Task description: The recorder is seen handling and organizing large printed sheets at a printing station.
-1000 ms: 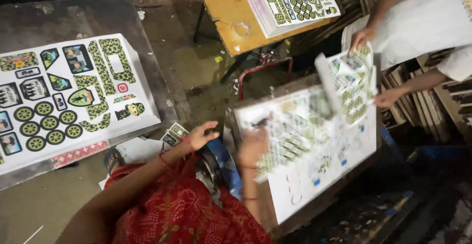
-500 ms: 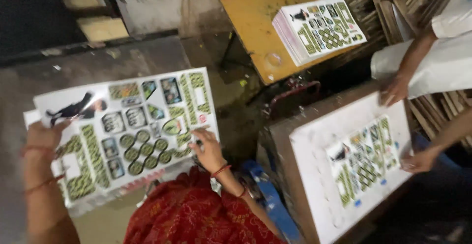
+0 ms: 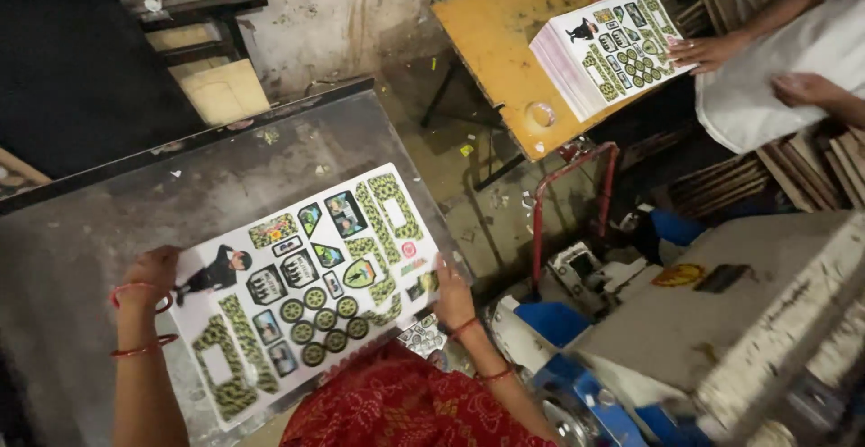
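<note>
A white printed sheet (image 3: 306,289) covered with green and black sticker shapes lies on a grey metal table (image 3: 108,222). My left hand (image 3: 149,276) holds the sheet's left edge, its wrist ringed by red bangles. My right hand (image 3: 450,298) grips the sheet's right edge at the table's side. A corner of another printed sheet (image 3: 422,334) peeks out below the right hand. My red patterned clothing (image 3: 405,406) fills the bottom of the view.
A yellow wooden table (image 3: 496,41) holds a stack of the same printed sheets (image 3: 608,50), touched by another person's hand (image 3: 707,50). A grey machine block (image 3: 721,321) with blue parts stands at the right. A red metal frame (image 3: 568,204) rises between.
My view has swung left from the machine to the grey table. Both my hands now hold the sheet flat on that table. The other person's hands have gone to the stack on the yellow table.
</note>
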